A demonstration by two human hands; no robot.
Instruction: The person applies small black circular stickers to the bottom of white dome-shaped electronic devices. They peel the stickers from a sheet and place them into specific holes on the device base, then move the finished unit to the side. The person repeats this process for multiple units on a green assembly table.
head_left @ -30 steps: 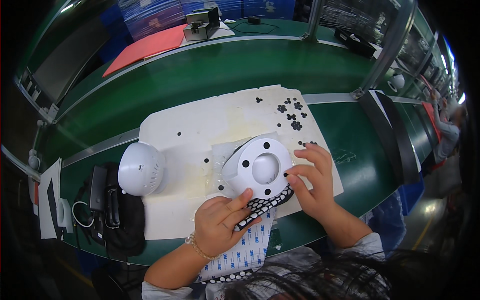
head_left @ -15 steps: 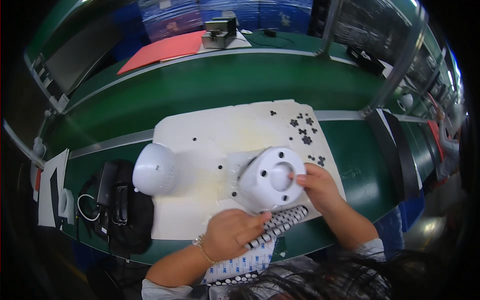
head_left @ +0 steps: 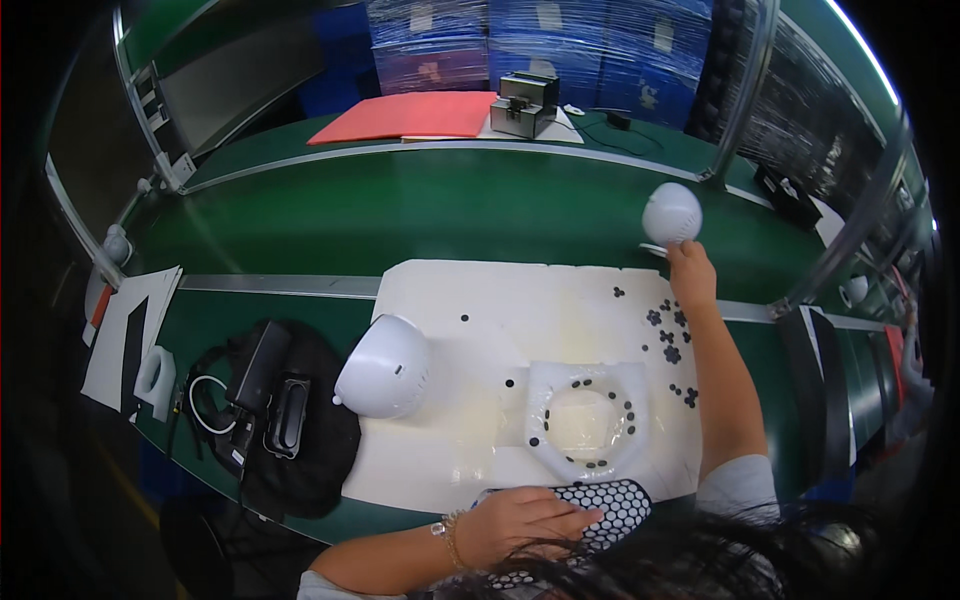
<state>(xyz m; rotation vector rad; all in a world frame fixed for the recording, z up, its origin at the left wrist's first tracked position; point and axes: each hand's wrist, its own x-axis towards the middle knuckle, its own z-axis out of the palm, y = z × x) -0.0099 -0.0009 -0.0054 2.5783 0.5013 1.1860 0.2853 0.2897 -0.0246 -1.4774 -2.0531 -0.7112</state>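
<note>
At the far right, my right hand is closed on a rounded white plastic housing, held over the green surface behind the mat. A flat white rim shows at the housing's lower left. My left hand is at the near edge, its fingers across a black sheet of white round pads; its thumb is hidden. Just beyond that sheet lies a white padded ring under clear film, with small black dots around its opening. A second white housing sits on the left of the pale mat.
Loose black dots and clusters lie on the mat's right side. A black bag with dark devices is at the left. Metal rails cross the bench. Farther back are a red sheet and a metal box.
My right hand has lifted the white housing off the padded ring and carried it away and to the right. The sheet under my left hand now shows flatter. The view has shifted.
</note>
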